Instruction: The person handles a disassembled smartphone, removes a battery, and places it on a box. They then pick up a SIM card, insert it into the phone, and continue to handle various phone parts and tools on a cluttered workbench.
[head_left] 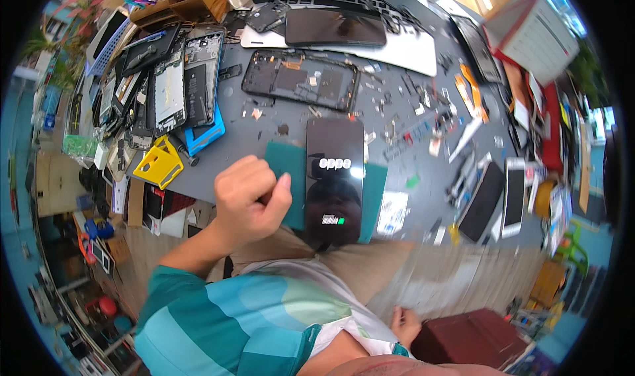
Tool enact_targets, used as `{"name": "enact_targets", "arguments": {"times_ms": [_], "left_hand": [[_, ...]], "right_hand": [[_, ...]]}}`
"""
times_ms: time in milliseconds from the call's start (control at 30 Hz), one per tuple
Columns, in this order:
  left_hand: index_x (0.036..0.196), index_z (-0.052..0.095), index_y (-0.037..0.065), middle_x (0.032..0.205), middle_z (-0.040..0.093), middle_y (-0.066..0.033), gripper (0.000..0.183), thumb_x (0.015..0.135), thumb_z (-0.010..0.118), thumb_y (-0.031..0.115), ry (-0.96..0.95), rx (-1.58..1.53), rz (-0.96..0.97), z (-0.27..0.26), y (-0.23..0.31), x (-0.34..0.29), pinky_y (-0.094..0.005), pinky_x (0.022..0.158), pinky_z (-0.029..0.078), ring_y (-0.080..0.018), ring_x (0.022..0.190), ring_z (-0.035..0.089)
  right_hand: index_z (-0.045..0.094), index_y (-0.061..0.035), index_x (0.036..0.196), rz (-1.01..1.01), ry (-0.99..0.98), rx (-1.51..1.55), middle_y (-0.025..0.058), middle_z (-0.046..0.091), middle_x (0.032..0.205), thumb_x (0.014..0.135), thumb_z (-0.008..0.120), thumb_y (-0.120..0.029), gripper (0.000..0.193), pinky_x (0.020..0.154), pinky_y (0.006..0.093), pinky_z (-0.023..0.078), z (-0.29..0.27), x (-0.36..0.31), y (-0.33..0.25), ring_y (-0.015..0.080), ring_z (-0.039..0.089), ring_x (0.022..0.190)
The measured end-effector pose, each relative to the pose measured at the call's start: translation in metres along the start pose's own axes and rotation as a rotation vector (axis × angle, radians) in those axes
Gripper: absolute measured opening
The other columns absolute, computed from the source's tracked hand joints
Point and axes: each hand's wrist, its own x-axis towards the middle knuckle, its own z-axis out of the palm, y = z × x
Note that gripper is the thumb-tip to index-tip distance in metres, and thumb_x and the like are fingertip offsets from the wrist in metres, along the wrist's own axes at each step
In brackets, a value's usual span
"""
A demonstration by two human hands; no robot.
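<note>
A black smartphone [334, 184] lies face up on a green mat [285, 161] at the table's front edge. Its screen is lit, with a white logo and a small green mark lower down. Beside the phone's left edge, my left hand [251, 197] hovers closed in a fist, thumb raised, with nothing seen in it. My right hand [405, 325] hangs low by my side, well away from the table, near a dark red box-like piece [466, 339]. Its fingers look curled, and nothing shows in them.
An opened phone frame [301, 79] lies behind the phone, with another dark phone [335, 28] beyond. Stacked phone parts [170, 88], a yellow plastic piece [159, 163] and a screwdriver [183, 149] are left. Small parts, a white phone [513, 197] and a dark one [482, 202] lie right.
</note>
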Motion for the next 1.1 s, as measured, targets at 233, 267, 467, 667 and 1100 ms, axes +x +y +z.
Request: {"name": "enact_targets", "arguments": {"times_ms": [233,267,467,667,1100], "left_hand": [[0.057,0.041,0.006,0.058,0.034,-0.0071,0.033,0.073,0.069,-0.001,-0.108,0.03,-0.011,-0.005,-0.001,0.006,-0.0405,0.047,0.024,-0.0258,0.049,0.033],[0.057,0.041,0.007,0.058,0.033,-0.007,0.033,0.072,0.069,0.0,-0.106,0.023,-0.005,-0.007,-0.001,0.008,-0.0405,0.047,0.024,-0.0258,0.049,0.033],[0.063,0.049,0.005,0.064,0.043,-0.0096,0.029,0.083,0.07,0.006,-0.141,-0.013,-0.166,-0.021,0.009,0.014,-0.041,0.053,0.036,-0.0296,0.057,0.045],[0.066,0.053,0.004,0.066,0.047,-0.011,0.028,0.09,0.069,0.006,-0.165,-0.073,-0.315,-0.089,0.046,0.019,-0.0433,0.057,0.042,-0.0315,0.063,0.05],[0.097,0.076,0.003,0.092,0.075,-0.0165,0.031,0.092,0.063,0.03,-0.545,-0.054,-1.563,-0.228,-0.096,-0.262,-0.0418,0.07,0.054,-0.0288,0.079,0.071]], "right_hand": [[0.073,-0.0011,0.107,0.226,-0.29,0.013,0.0206,0.073,0.093,0.095,0.067,-0.027,0.03,0.082,0.0439,0.054,-0.01,-0.015,-0.016,0.0365,0.071,0.09],[0.073,-0.0011,0.109,0.243,-0.313,0.009,0.0207,0.073,0.095,0.096,0.067,-0.029,0.031,0.083,0.0437,0.054,-0.012,-0.015,-0.018,0.0363,0.071,0.092],[0.071,-0.0012,0.117,0.349,-0.442,0.039,0.0214,0.073,0.106,0.097,0.063,-0.036,0.041,0.09,0.0423,0.053,-0.015,-0.005,-0.007,0.0347,0.07,0.101],[0.069,-0.0013,0.125,0.451,-0.41,0.18,0.0222,0.073,0.117,0.098,0.06,-0.043,0.051,0.097,0.0409,0.051,-0.009,0.049,-0.013,0.0332,0.069,0.11],[0.073,-0.0037,0.12,0.111,-0.339,0.217,0.0152,0.074,0.114,0.096,0.069,-0.036,0.04,0.091,0.0392,0.055,-0.083,0.04,-0.258,0.029,0.071,0.102]]}}
